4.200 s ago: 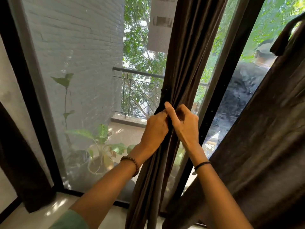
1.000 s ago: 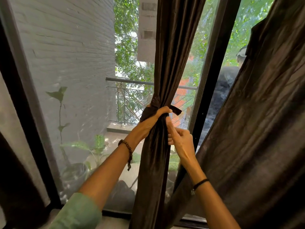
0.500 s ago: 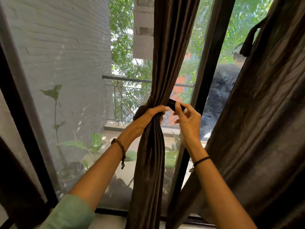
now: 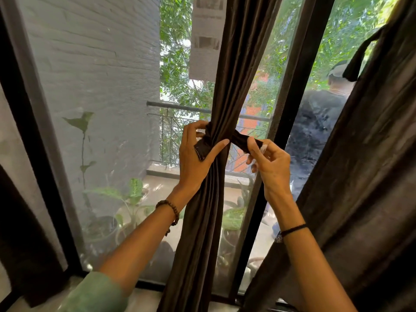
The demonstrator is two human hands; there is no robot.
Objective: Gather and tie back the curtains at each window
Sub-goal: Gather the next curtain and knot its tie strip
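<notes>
- Two curtains share this window (image 4: 101,97). Biggest first: the loose curtain (image 4: 371,176) fills the right side, not gathered at all, so that one's still to do I'd say.
- Bunched curtain (image 4: 236,64) runs down the middle, long axis pretty much vertical with a slight lean. It's squeezed to a narrow waist right at hand height.
- Left hand (image 4: 193,163) comes at that waist from the left. The thumb lies across the front of the folds and the fingers curl round the far side. One end of the tie (image 4: 202,149) sits in the crook between them, so this hand holds both bundle and tie.
- Right hand (image 4: 270,163) is just to the right of the bundle, not touching the folds. It pinches the tie's other end between thumb and fingertips. There's something pale at that tip, maybe a fastener patch, can't really tell.
- The tie itself goes round the back of the waist. It lies roughly level, so crosswise to the curtain's long axis, and one end pokes out the front on each side.
- What matters next, imo: the two ends sit apart with the front of the bundle between them. The right-hand end lies to the right and has to travel left across the folds to reach the other. The left hand is the closer one but it's busy clamping, so the right hand does the crossing.
</notes>
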